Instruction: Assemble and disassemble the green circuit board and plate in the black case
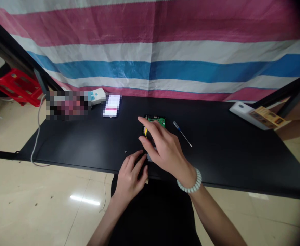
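Note:
An opened electronic device with a green circuit board [161, 120] lies on the black tabletop, its casing dark and a yellow piece showing at its left. My left hand [131, 175] is at the device's near left corner, fingers bent and thumb below, gripping that edge. Above the device hovers my right hand [167, 148], thumb and index finger spread apart with nothing visible between them. It covers much of the device. A screwdriver [182, 134] with a blue handle lies to the right. Small screws [125, 151] rest left of the device.
On the black table [216, 153] stand a lit phone [112, 106] and a white power strip [98, 96] at the back left. A white box-like object [247, 114] with a yellow-brown label [269, 117] sits at the right. A striped sheet [150, 51] hangs behind.

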{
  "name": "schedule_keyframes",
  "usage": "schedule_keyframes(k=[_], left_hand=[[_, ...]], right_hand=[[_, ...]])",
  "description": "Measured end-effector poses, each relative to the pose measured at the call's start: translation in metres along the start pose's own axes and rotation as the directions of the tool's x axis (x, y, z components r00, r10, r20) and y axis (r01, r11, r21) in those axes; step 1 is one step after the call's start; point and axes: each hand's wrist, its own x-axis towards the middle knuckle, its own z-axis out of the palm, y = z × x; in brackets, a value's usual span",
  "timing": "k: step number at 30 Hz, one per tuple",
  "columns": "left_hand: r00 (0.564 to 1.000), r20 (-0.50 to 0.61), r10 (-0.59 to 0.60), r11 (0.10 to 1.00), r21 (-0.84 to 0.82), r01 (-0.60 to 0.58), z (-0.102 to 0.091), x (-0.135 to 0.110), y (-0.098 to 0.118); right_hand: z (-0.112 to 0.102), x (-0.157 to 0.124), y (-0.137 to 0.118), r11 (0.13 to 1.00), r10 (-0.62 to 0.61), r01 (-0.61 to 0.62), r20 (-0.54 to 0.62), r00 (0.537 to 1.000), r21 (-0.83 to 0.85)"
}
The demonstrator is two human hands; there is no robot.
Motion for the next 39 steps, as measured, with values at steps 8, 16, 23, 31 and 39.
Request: schedule_keyframes(k=[8, 16, 23, 31, 39], left_hand=[[1.0, 0.015, -0.005, 1.0, -0.011, 0.006, -0.002, 0.002, 0.001], [1.0, 0.02, -0.012, 1.0, -0.013, 0.012, -0.002, 0.001, 0.002], [0.999, 0.035, -0.017, 1.0, -0.009, 0.018, -0.002, 0.001, 0.002], [1.0, 0.024, -0.009, 1.0, 0.013, 0.009, -0.002, 0.002, 0.002], [0.999, 0.036, -0.022, 1.0, -0.002, 0.022, -0.002, 0.002, 0.002]], right_hand=[[-0.018, 0.001, -0.002, 0.992, -0.005, 0.0, 0.039, 0.999, 0.124], [-0.02, 0.002, -0.006, 0.999, -0.035, 0.037, -0.056, 0.998, 0.028], [-0.022, -0.003, -0.001, 0.988, -0.122, 0.108, -0.131, 0.984, -0.107], [-0.028, -0.004, -0.008, 0.993, -0.119, 0.118, -0.026, 0.993, -0.02], [-0.018, -0.006, -0.002, 0.996, -0.059, 0.049, -0.131, 0.99, -0.075]])
